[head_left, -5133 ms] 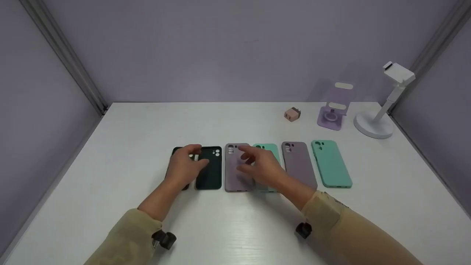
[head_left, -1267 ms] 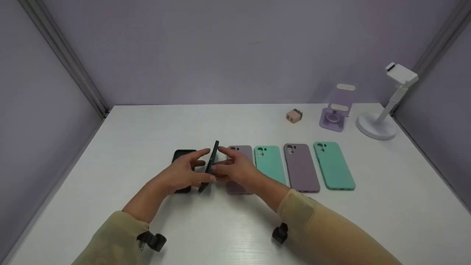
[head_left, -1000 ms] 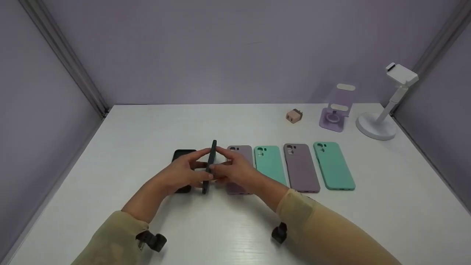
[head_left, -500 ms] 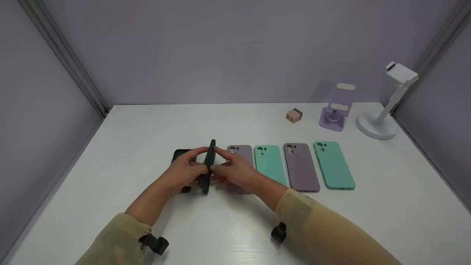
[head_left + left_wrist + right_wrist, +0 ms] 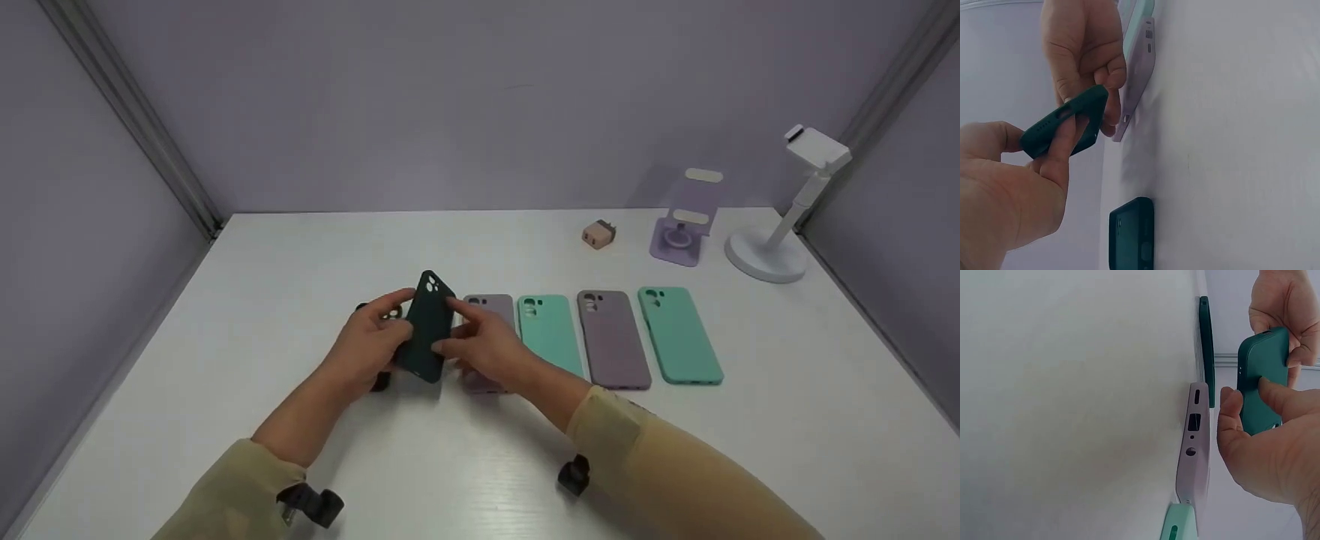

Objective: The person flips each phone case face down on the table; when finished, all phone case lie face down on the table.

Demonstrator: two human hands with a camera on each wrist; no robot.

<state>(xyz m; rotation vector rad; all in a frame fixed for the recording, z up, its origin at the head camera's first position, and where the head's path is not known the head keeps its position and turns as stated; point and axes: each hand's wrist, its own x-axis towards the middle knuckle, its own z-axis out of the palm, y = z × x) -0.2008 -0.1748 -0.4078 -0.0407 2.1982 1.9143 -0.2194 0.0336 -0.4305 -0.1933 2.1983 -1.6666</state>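
A dark green phone case (image 5: 431, 326) is held tilted above the table, its outer back toward the head camera and its camera holes at the top. My left hand (image 5: 367, 341) pinches its left side, thumb across the back. On the other side my right hand (image 5: 487, 345) grips the right edge between thumb and fingers. A second dark green phone case (image 5: 1131, 236) lies on the table with its hollow inside up, mostly hidden under my left hand in the head view. Partly behind my right hand lies a mauve phone case (image 5: 491, 306).
Rightward in the row lie a mint phone case (image 5: 551, 334), another mauve case (image 5: 615, 345) and a larger mint case (image 5: 681, 337). Farther back stand a pink charger plug (image 5: 598, 235), a purple phone stand (image 5: 675, 244) and a white stand (image 5: 765, 259) on the white table (image 5: 337, 247).
Both dark green cases lay on the table at first. One was lifted, stood on edge between my hands, and has since turned so that its back faces the head camera.
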